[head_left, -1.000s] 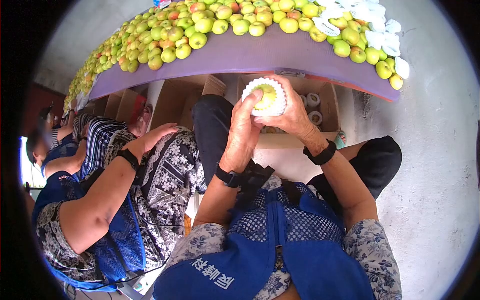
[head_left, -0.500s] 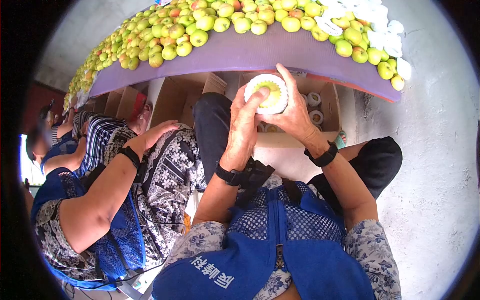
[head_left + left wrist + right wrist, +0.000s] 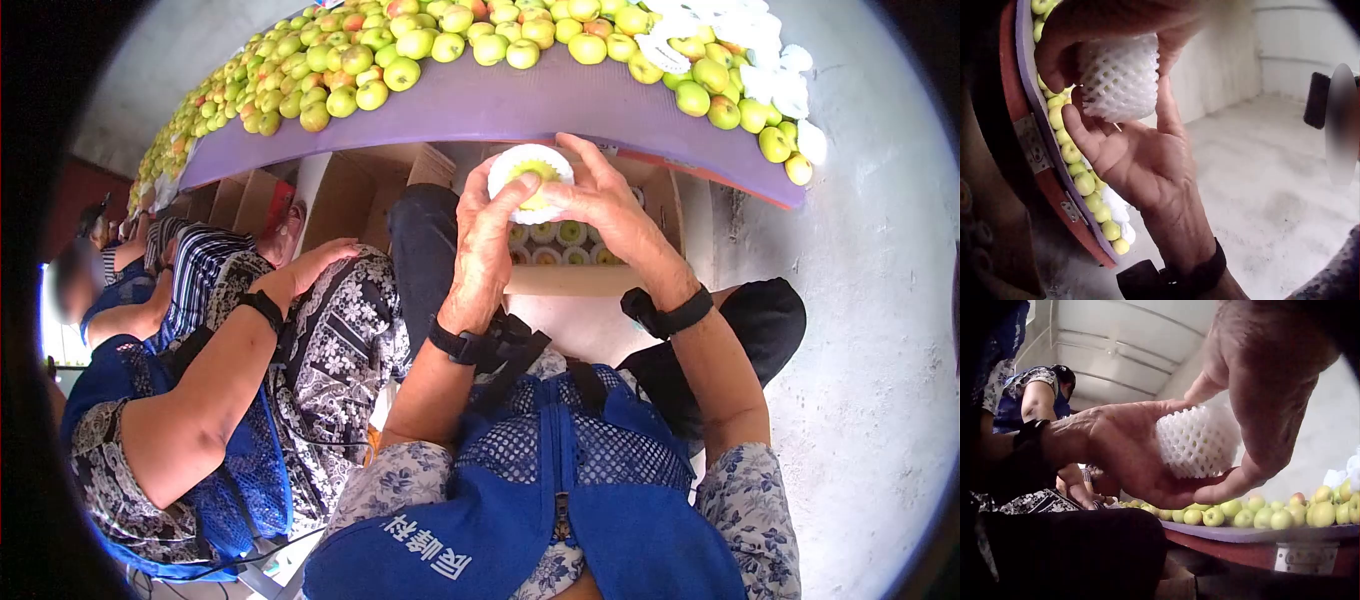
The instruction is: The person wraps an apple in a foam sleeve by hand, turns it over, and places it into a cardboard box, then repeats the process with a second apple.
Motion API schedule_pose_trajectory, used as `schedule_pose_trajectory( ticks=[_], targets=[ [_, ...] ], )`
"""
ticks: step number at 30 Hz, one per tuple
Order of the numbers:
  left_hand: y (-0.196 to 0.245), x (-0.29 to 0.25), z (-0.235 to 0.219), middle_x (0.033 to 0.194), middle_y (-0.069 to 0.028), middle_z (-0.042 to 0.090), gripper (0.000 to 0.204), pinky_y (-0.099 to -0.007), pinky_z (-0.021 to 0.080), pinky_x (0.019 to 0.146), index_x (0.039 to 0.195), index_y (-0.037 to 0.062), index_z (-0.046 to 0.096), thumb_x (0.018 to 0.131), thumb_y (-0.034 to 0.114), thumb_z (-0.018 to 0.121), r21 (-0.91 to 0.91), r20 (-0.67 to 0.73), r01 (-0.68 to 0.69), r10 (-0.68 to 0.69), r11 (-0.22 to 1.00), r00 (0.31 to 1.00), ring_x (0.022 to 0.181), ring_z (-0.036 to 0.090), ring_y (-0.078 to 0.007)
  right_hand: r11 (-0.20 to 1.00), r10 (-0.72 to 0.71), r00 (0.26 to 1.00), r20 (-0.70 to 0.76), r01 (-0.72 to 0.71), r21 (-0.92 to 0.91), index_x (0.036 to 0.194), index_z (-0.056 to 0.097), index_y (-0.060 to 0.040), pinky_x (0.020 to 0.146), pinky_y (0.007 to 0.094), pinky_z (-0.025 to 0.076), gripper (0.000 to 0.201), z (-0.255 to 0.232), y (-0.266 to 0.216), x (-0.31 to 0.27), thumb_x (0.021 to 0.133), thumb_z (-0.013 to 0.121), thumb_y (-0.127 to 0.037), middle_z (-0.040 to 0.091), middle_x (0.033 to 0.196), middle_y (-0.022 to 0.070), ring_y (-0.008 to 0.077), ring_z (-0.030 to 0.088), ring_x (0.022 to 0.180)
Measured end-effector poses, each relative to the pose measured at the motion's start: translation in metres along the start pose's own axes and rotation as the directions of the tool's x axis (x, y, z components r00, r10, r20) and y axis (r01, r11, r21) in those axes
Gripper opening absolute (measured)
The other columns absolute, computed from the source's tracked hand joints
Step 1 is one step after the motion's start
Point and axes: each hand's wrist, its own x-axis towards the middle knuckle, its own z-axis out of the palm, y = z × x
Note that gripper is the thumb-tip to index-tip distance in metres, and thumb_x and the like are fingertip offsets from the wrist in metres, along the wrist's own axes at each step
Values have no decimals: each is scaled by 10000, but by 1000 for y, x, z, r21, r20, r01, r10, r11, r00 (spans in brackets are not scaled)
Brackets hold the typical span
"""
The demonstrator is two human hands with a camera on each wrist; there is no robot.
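A yellow-green apple [image 3: 549, 171] sits inside a white foam net [image 3: 1124, 78], its top showing through the net's round mouth in the head view. My left hand [image 3: 483, 238] grips the netted apple from the left, the thumb lying over its top. On the other side, my right hand [image 3: 622, 217] has its thumb at the net's right rim. Its index finger extends beyond the net, and the palm stands apart from it in the left wrist view. The net hides most of the apple.
A purple-covered table [image 3: 480, 105] bears many apples and a pile of white foam nets [image 3: 775, 75]. Below it, a cardboard box [image 3: 570, 281] holds several netted apples, with another box [image 3: 345, 200] to its left. A person's arm [image 3: 205, 390] is close on my left.
My right hand and wrist have shifted right, and the hand has turned. Its thumb has come onto the net's right rim. The left hand keeps its hold. More netted apples show in the box.
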Motion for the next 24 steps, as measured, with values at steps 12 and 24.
schedule_pose_trajectory(
  ticks=[12, 24],
  targets=[
    [14, 56, 15, 1118, -74, 638, 480, -316, 507, 856, 1216, 33, 564, 860, 335, 678, 161, 303, 144, -188, 976, 934, 1017, 619, -169, 993, 77, 997, -1, -77, -85, 1358, 425, -43, 816, 366, 559, 576, -25, -32, 21, 865, 656, -231, 524, 1256, 119, 226, 560, 1133],
    [-1, 82, 24, 1118, -113, 621, 703, -330, 466, 900, 1242, 35, 550, 810, 576, 671, 394, 310, 117, -252, 911, 917, 1048, 585, -218, 982, 189, 974, -123, -191, -7, 1345, 426, -27, 840, 413, 542, 585, -84, -22, -5, 827, 652, -181, 563, 1219, 109, 233, 600, 1078]
  ],
)
